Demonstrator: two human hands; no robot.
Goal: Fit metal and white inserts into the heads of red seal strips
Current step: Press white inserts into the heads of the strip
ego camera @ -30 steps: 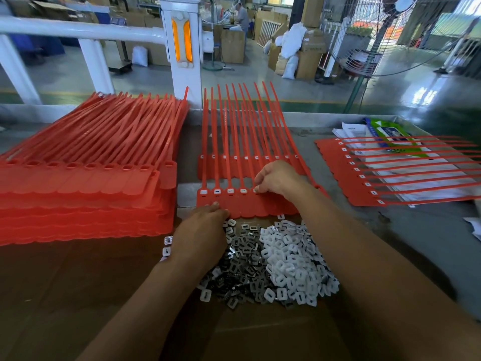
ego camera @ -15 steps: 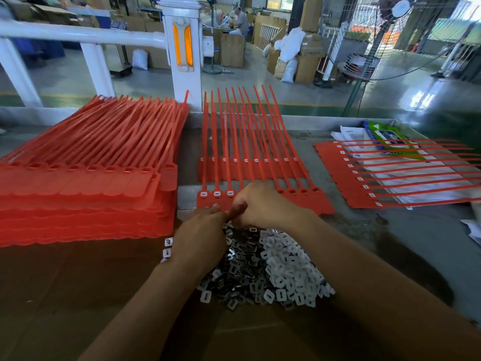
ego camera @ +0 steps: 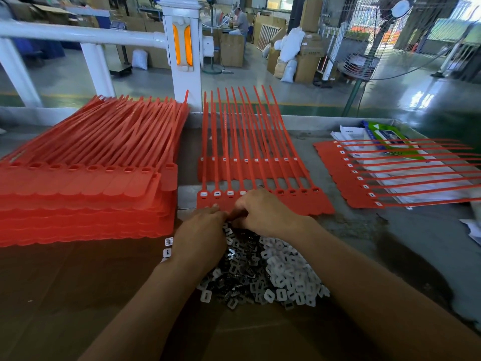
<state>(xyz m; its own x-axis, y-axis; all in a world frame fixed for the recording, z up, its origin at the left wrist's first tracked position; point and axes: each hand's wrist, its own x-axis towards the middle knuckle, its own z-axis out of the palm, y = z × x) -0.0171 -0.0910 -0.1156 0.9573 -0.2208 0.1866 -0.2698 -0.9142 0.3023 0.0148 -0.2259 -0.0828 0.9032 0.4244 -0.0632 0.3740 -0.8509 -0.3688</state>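
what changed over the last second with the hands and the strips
The right hand drew back off the front sheet of seal strips toward the left hand; the two now meet above the insert pile. Left hand, pile and sheets stayed put; four fitted heads still show.

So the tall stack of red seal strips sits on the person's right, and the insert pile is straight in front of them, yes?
No. The head view shows the tall stack on the person's left; the insert pile is straight in front.
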